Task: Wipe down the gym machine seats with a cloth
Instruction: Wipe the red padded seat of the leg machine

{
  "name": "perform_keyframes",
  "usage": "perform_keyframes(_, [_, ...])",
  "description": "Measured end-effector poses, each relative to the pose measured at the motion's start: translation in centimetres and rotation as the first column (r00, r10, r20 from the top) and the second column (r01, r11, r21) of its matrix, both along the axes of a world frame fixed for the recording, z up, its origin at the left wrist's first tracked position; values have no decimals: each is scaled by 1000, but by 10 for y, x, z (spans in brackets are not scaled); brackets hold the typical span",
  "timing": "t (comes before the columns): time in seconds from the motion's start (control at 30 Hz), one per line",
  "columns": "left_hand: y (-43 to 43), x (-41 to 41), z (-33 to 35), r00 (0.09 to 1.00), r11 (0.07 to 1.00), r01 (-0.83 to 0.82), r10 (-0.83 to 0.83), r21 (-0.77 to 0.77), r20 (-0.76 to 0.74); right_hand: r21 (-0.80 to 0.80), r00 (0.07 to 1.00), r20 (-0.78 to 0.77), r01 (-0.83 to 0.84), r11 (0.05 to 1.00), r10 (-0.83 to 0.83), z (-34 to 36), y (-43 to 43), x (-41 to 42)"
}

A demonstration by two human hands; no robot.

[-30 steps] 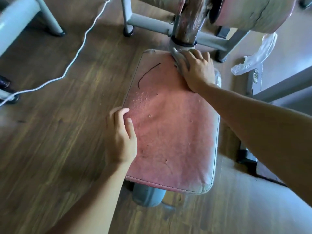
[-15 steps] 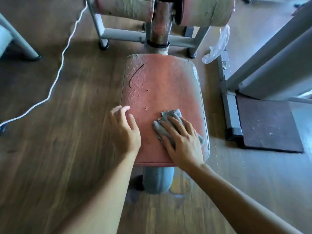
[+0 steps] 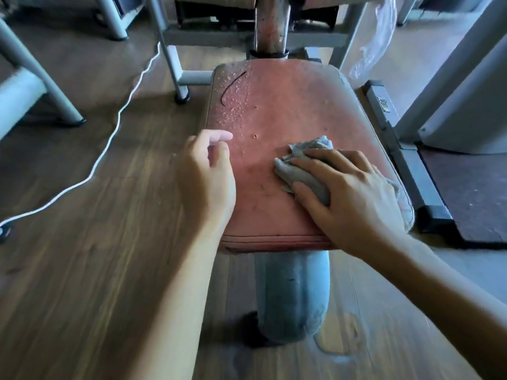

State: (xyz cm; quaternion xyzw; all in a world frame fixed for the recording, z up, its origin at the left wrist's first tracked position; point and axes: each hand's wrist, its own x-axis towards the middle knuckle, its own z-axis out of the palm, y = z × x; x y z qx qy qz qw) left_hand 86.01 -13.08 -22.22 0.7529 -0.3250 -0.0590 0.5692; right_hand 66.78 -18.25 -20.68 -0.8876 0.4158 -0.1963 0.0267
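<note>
Pressing a crumpled grey cloth (image 3: 303, 171) onto the worn, droplet-speckled red seat (image 3: 288, 105).

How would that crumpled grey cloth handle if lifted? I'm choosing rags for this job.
The crumpled grey cloth probably goes floppy: it bunches in folds under the right hand. Likely light, since the fingers gather it easily. It may be damp from droplets on the red padded seat.

Under the right hand (image 3: 354, 198) lies a plain grey cloth (image 3: 301, 171) on a faded red seat (image 3: 288, 111) speckled with pale droplets. Left of the left hand (image 3: 205, 176), a white cord (image 3: 120, 116) crosses brown wood-grain floor (image 3: 96, 242).
</note>
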Motion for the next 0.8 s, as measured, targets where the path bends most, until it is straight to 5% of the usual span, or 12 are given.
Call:
perform_keyframes(0.37, [-10, 10, -7, 997, 998, 62, -62, -6, -41, -70, 997, 69, -18, 997, 23, -5, -1, 3])
perform_keyframes(0.67, [4, 11, -6, 935, 953, 209, -261, 221, 240, 18, 998, 66, -20, 1000, 19, 3, 2, 2])
perform_keyframes(0.8, [13, 13, -5, 888, 924, 245, -335, 294, 314, -78, 995, 98, 0, 997, 8, -4, 24, -9])
